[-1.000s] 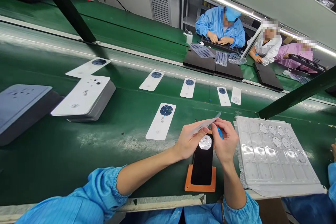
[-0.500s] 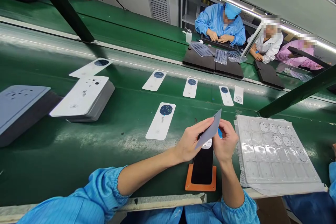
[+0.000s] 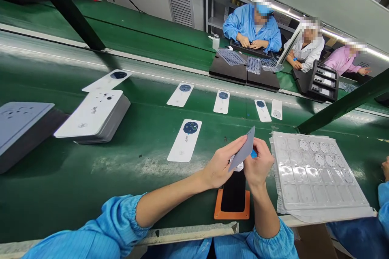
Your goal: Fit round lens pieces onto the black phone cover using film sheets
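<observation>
My left hand (image 3: 220,164) pinches a thin grey phone back panel (image 3: 243,151) by its left side, tilted almost edge-on to me. Against the panel's right edge, my right hand (image 3: 258,162) is closed, with thumb and fingertips partly hidden. A bit of blue (image 3: 253,153) shows between the right fingers; I cannot tell what it is. Below both hands, an orange fixture (image 3: 231,214) with a black slab (image 3: 233,194) lies on the green bench. A white piece with dark marks (image 3: 239,166) is partly visible behind the panel.
To the right stands a clear blister tray (image 3: 319,194) holding several round pieces. White phone back panels with dark camera circles lie spread ahead, one nearest (image 3: 184,141). Stacks of white panels (image 3: 91,117) and grey panels (image 3: 22,121) stand left. Co-workers sit across the bench.
My hands keep hold of the panel in nearly the same pose, its face turned slightly. Across the bench, a black tray with compartments now stands tilted before the co-worker in white.
</observation>
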`<state>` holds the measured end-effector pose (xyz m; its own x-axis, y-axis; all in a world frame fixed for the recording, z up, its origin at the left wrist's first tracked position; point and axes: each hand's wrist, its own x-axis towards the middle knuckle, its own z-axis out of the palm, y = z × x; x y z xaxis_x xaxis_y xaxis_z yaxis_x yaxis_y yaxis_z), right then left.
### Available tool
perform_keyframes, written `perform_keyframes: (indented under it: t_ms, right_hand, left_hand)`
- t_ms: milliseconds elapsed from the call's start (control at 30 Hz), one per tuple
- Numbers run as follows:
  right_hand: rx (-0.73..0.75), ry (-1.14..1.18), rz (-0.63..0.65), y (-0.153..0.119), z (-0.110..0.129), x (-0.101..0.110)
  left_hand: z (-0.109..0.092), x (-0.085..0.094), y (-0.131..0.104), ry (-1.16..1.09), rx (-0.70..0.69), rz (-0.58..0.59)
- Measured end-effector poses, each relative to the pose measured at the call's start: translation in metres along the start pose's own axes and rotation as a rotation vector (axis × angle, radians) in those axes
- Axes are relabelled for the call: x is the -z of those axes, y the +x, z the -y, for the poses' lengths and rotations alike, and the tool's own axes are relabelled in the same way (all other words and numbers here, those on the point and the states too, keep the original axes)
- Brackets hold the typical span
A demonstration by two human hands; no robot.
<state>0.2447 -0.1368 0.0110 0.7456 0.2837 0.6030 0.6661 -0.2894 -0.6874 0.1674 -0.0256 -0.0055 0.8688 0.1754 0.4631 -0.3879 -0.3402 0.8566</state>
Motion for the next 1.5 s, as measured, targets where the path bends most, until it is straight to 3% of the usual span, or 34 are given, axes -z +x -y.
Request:
perform_keyframes:
  t_ms: [167, 267, 400, 533, 667, 767, 867, 933, 1000, 1200, 1500]
  right_hand:
    - [-0.062, -0.083, 0.004, 0.004, -0.005, -0.01]
    - [-0.209, -0.081, 0.033, 0.012, -0.023, -0.006]
    - [-0.404, -0.289, 0.199, 0.016, -0.071, 0.02]
    - [-0.431, -0.459, 0.328, 0.006, -0.104, 0.044]
    - [-0.392, -0.51, 0.296, -0.004, -0.092, 0.062]
    - [-0.169, -0.377, 0.291, -0.013, -0.066, 0.076]
    - [0.239, -0.257, 0.45, -0.032, -0.049, 0.079]
    - [0.445, -0.296, 0.503, -0.047, -0.048, 0.072]
    - [0.529, -0.348, 0.497, -0.058, -0.055, 0.063]
    - [0.577, -0.367, 0.541, -0.059, -0.074, 0.052]
    - [0.626, -0.488, 0.689, -0.054, -0.076, 0.05]
  left_hand:
    - [0.002, -0.008, 0.004, -0.114, 0.198, -0.04]
    - [0.005, -0.005, 0.01, -0.351, 0.416, -0.206]
    - [0.009, 0.02, 0.013, -0.759, 0.611, -0.397]
    - [0.006, 0.048, 0.006, -0.724, 0.64, -0.437]
    - [-0.003, 0.055, -0.008, -0.265, 0.549, -0.196]
    - [-0.005, 0.047, -0.024, 0.159, 0.185, 0.137]
    - [0.006, 0.03, -0.042, 0.511, -0.186, 0.359]
    - [0.017, 0.018, -0.051, 0.735, -0.288, 0.374]
    - [0.026, 0.009, -0.057, 0.868, -0.342, 0.37]
    - [0.033, 0.007, -0.055, 0.951, -0.351, 0.382]
    - [0.03, 0.011, -0.053, 1.025, -0.27, 0.485]
